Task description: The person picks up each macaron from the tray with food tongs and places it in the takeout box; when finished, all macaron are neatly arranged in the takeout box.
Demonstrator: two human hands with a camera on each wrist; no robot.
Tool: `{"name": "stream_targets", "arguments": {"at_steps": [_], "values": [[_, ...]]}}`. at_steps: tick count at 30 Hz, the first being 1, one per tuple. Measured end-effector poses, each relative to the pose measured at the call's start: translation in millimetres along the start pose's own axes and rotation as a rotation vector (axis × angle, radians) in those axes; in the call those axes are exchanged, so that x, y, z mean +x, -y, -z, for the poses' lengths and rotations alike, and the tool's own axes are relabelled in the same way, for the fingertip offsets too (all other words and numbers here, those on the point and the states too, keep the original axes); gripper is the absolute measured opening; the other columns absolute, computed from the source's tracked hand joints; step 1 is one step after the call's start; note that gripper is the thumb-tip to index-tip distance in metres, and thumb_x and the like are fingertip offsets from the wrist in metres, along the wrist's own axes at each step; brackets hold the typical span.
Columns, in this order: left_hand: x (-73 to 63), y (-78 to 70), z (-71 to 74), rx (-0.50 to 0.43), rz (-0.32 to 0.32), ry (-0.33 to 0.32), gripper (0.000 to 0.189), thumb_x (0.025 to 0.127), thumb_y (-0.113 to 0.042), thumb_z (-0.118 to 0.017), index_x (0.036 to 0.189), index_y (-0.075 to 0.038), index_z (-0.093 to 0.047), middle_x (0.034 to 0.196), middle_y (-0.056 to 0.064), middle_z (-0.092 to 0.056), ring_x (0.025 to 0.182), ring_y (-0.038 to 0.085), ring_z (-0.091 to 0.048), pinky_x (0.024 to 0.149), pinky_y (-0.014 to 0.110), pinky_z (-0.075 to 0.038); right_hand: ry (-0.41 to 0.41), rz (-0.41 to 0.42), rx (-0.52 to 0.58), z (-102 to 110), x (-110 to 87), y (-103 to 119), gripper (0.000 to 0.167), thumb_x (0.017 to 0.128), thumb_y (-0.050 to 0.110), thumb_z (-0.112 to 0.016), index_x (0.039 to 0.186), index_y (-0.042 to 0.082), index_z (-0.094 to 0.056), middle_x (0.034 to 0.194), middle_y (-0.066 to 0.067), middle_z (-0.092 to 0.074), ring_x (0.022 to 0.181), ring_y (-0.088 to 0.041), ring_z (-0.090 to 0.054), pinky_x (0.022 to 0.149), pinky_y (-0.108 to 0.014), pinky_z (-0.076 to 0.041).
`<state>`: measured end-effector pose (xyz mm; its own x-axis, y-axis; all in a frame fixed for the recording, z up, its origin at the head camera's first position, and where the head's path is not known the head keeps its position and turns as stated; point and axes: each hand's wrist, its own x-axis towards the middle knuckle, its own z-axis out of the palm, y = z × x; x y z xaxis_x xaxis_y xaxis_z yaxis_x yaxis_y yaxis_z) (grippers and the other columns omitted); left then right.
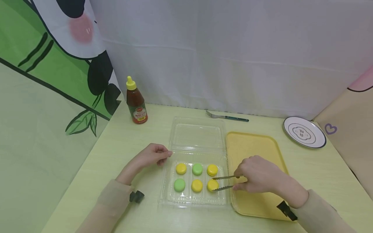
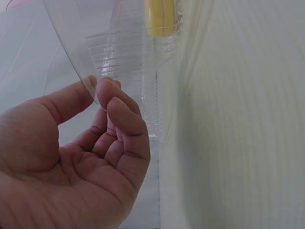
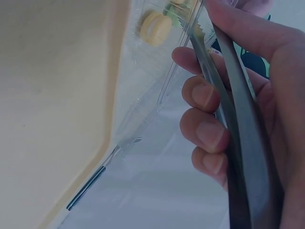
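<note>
A clear plastic clamshell box [image 1: 194,202] lies with its lid folded back, holding several yellow and green macarons in two rows. My left hand [image 1: 154,154] pinches the box's left edge between thumb and fingers; the left wrist view shows the plastic corner in that pinch. My right hand [image 1: 259,174] grips metal tongs [image 1: 225,187] from the right. Their spread tips stand on either side of the front right yellow macaron [image 1: 212,185]. Whether they touch it I cannot tell. Behind it sits another yellow macaron [image 1: 212,169].
The yellow tray [image 1: 253,139] lies right against the box, under my right hand. A fork [image 1: 230,117] lies behind the box. To the back right is a white plate [image 1: 304,132]; a red sauce bottle [image 1: 136,103] with a yellow cap stands at the back left.
</note>
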<state>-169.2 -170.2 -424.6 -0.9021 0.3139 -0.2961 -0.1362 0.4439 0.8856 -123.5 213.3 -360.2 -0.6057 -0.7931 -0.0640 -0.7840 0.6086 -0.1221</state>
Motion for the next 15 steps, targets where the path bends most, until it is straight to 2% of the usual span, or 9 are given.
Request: {"name": "stream_targets", "arguments": {"at_steps": [10, 15], "values": [[0.1, -0.2, 0.3, 0.004, 0.008, -0.004, 0.029, 0.098, -0.029, -0.066, 0.096, 0.0, -0.067, 0.068, 0.003, -0.058, 0.065, 0.017, -0.052, 0.066, 0.032, -0.043, 0.025, -0.02, -0.013, 2.3, 3.0, 4.6, 0.031, 0.08, 0.051, -0.078, 0.067, 0.027, -0.064, 0.067, 0.02, -0.057, 0.052, 0.0, -0.037, 0.053, -0.026, -0.038], [0.2, -0.9, 0.1, 0.003, 0.012, -0.003, 0.029, 0.098, -0.028, -0.066, 0.097, 0.0, -0.067, 0.068, 0.003, -0.059, 0.065, 0.017, -0.053, 0.066, 0.032, -0.044, 0.023, -0.013, -0.021, 2.1, 3.8, 4.9, 0.034, 0.08, 0.05, -0.079, 0.064, 0.026, -0.06, 0.064, 0.02, -0.052, 0.052, 0.0, -0.035, 0.052, -0.025, -0.037]]}}
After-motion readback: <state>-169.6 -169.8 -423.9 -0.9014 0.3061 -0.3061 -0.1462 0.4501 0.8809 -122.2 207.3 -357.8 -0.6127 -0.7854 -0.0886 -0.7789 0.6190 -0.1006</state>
